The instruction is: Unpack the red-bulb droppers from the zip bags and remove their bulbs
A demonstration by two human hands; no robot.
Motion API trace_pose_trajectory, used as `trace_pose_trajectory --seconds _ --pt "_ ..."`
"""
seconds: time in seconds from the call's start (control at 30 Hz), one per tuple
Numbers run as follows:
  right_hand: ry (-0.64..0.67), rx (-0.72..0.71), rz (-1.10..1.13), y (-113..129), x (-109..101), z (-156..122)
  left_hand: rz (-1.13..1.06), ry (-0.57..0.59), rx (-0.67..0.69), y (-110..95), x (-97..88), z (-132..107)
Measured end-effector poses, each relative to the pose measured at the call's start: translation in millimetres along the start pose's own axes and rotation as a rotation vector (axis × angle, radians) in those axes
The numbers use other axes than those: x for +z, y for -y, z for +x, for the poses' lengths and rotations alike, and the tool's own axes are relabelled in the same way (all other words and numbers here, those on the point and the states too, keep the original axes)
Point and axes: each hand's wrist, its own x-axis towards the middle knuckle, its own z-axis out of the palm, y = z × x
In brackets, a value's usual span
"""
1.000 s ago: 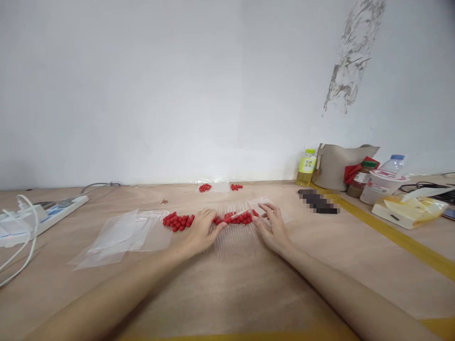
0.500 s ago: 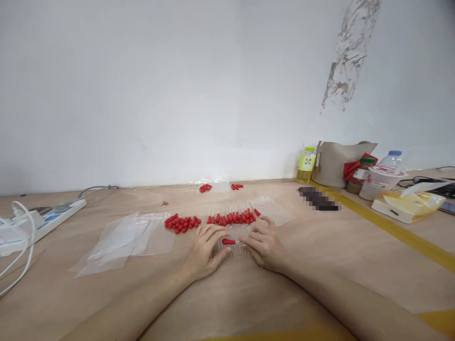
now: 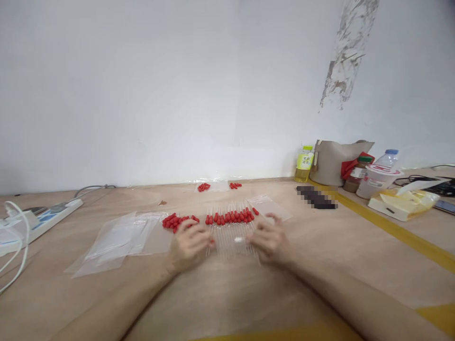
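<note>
My left hand (image 3: 190, 244) is closed, with a red rubber bulb (image 3: 212, 242) partly showing at its fingertips. My right hand (image 3: 272, 240) pinches a clear glass dropper tube, whose pale end (image 3: 239, 239) points left; motion blurs it. Beneath and between my hands lies a row of bare glass tubes (image 3: 227, 246), side by side. Just beyond them, several droppers with red bulbs (image 3: 232, 217) lie in a row, tubes pointing away. A pile of loose red bulbs (image 3: 172, 221) sits beyond my left hand, which hides part of it. One more red bulb (image 3: 255, 211) lies near my right fingers.
Clear plastic bags (image 3: 117, 241) are spread at left, beside a power strip (image 3: 59, 215) with white cables. Another bag (image 3: 273, 208) lies at right. Small bags of red bulbs (image 3: 204, 187) rest by the wall. Bottles, a cup (image 3: 377, 182) and a tissue pack (image 3: 405, 203) stand far right.
My hands have moved apart, the left one going left. The red bulb that sat on a tube between them is now at my left fingertips, apart from the tube in my right hand.
</note>
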Motion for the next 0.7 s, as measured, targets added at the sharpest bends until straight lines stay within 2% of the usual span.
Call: trace_pose_trajectory --seconds 0.03,0.1,0.2,0.27,0.37,0.5,0.7 --pt "-0.028 0.091 -0.024 -6.9 -1.4 0.2 0.051 -0.003 -0.059 10.3 -4.5 -3.8" --pt "0.002 0.279 -0.086 -17.2 -3.3 1.2 0.107 -0.063 -0.264 28.1 -11.0 -8.5" --pt "0.199 0.454 -0.129 -21.3 -1.8 2.1 0.078 -0.048 -0.506 41.8 -10.6 -10.2" --pt "0.329 0.551 -0.143 -19.7 0.9 1.2 0.083 0.004 -0.596 45.3 -5.4 -12.8" --pt "0.453 0.68 -0.15 -18.9 3.7 -1.3 0.129 0.023 -0.706 50.7 1.9 -22.5" --pt "0.513 0.711 -0.106 -20.1 2.9 -1.8 0.135 0.076 -0.757 56.5 4.9 -32.0" --pt "0.56 0.7 -0.117 -14.0 2.0 0.9 0.23 0.261 -0.669 53.7 9.4 -25.0"
